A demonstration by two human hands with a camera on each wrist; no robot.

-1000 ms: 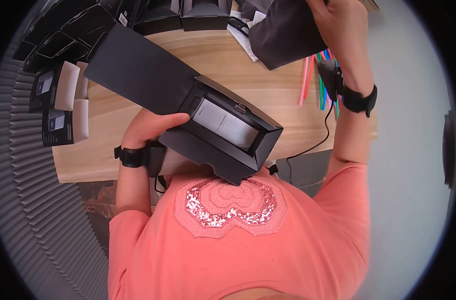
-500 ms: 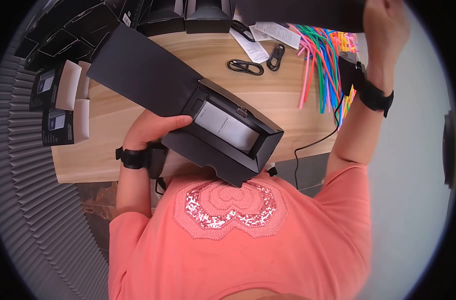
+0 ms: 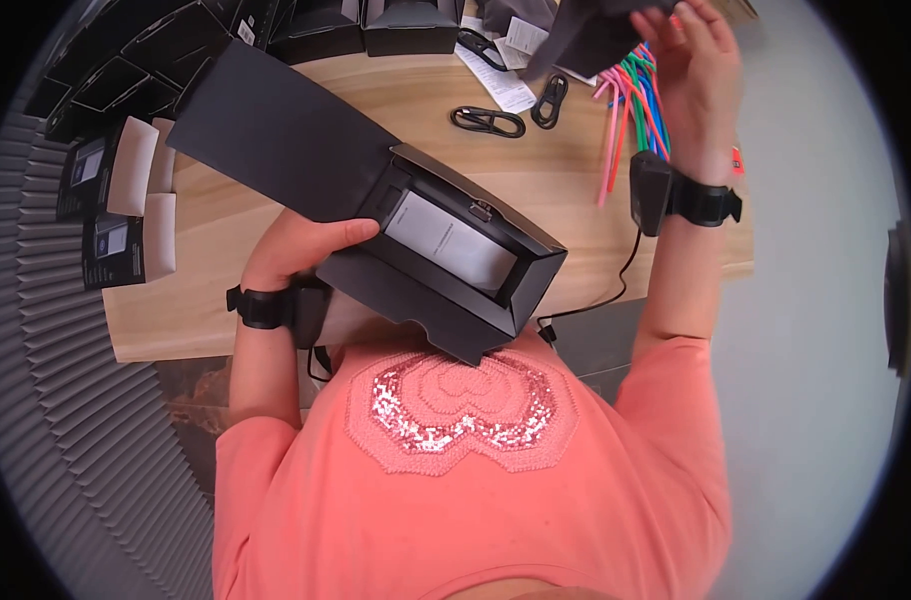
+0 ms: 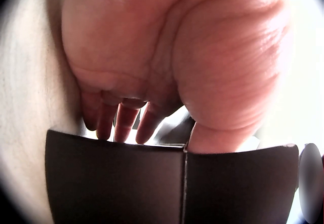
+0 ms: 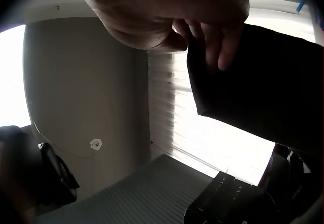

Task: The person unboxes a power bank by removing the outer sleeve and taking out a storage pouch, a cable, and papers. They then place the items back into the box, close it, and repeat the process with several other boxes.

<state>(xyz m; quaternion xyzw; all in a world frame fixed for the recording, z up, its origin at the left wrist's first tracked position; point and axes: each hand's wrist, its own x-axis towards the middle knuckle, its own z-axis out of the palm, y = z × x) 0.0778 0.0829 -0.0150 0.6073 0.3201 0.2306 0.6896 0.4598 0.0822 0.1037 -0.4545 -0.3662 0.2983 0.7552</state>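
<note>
My left hand [image 3: 301,248] grips an opened black box [image 3: 541,285] at its left end, its thumb over the wall beside the raised flap. The left wrist view shows the palm and several fingers behind the dark box panels [image 4: 116,178]. Inside the box lies a white rectangular item [image 3: 451,238] with small print, and a small metallic connector [image 3: 482,212] shows at the far wall. At the upper right my right hand [image 3: 701,95] pinches the edge of a dark grey, limp sheet-like piece [image 3: 596,40], which hangs above the tabletop; the right wrist view shows its corner [image 5: 217,97].
Two coiled black cables [image 3: 488,122] and white paper slips [image 3: 506,88] lie beyond the box. Coloured straws [image 3: 626,120] spread at the right under the right hand. Black boxes [image 3: 136,60] stack at the far left, and two smaller opened cartons [image 3: 116,250] stand on the left edge.
My right hand carried the dark piece up and right, then back left and nearer, uncovering the cables and some papers. The left hand and the box have barely moved.
</note>
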